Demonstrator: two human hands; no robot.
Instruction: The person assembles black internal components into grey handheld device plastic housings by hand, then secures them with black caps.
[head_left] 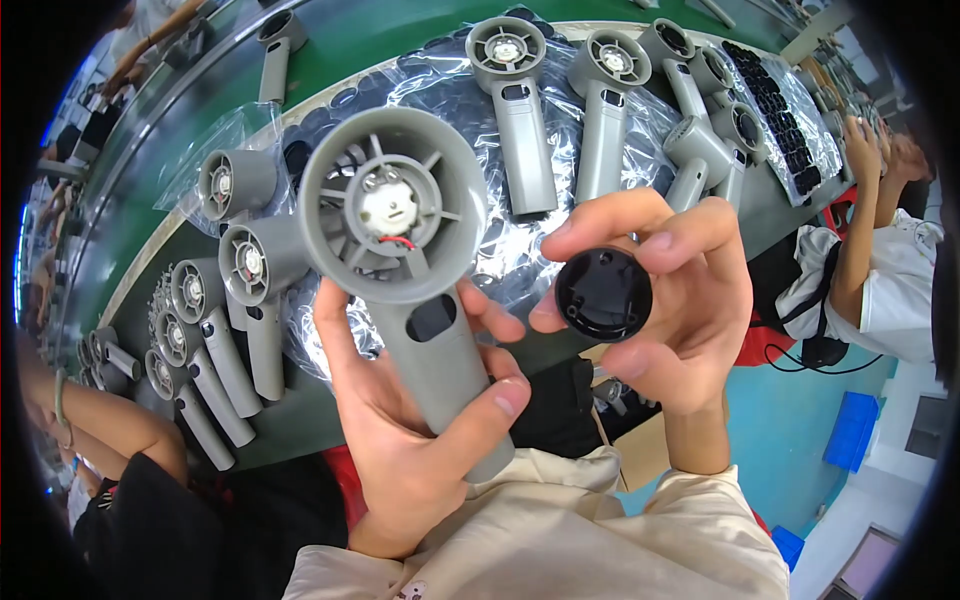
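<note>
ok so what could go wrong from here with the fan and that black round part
The right hand holds the black round part by its edge with the fingers, so it might slip and drop. In the left hand, the grey fan has a red wire showing at its open front; it could perhaps get snagged or pinched.

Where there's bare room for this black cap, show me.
The green surface looks bare between the lone far fan and the clear bags. A smaller dark tabletop patch lies between the left cluster of fans and the left hand. The middle is crowded: gray fans lie on the bags.
</note>
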